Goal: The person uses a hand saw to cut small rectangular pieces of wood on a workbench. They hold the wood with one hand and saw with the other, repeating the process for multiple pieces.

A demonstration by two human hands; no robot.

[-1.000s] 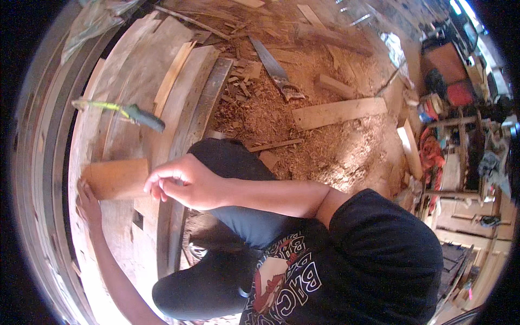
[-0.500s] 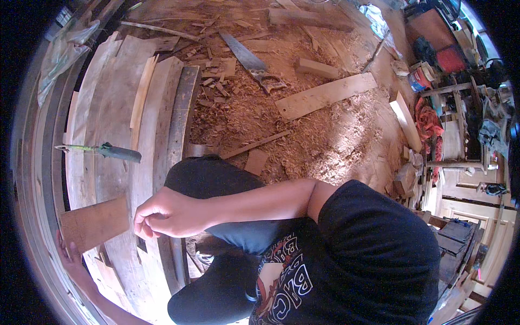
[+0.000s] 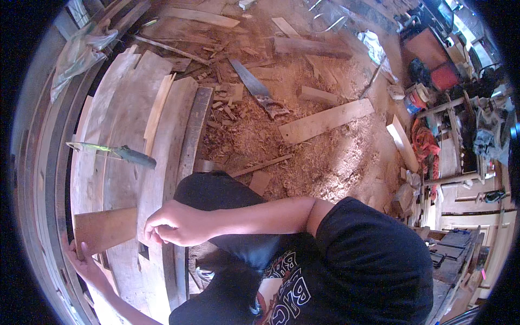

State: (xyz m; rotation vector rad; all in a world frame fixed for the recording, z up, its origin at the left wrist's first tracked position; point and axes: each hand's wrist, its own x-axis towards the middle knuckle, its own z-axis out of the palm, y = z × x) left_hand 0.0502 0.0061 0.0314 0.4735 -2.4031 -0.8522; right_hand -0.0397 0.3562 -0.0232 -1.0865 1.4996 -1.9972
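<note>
My left hand (image 3: 89, 271) grips the end of a short, flat wooden board (image 3: 108, 232), its thumb on the near face and its fingers partly hidden behind the edge. The board stands tilted over the wooden workbench (image 3: 122, 189). Beyond the board's right end is my right hand (image 3: 181, 223), its fingers curled into a loose pinch above the bench edge. Whatever those fingers hold, if anything, is hidden. Farther up the bench lies a slender green and dark tool (image 3: 127, 154), whose kind I cannot make out.
Wood shavings cover the floor right of the bench. A handsaw (image 3: 257, 92) lies there beside a long plank (image 3: 327, 120) and a wooden block (image 3: 318, 96). A cluttered wooden rack (image 3: 449, 132) stands at the right. My bent knee (image 3: 208, 189) is against the bench side.
The view has shifted, so the bench and floor sit lower and slightly right in the picture. The board's tilt has changed a little; my left hand keeps its grip. My right hand stays curled.
</note>
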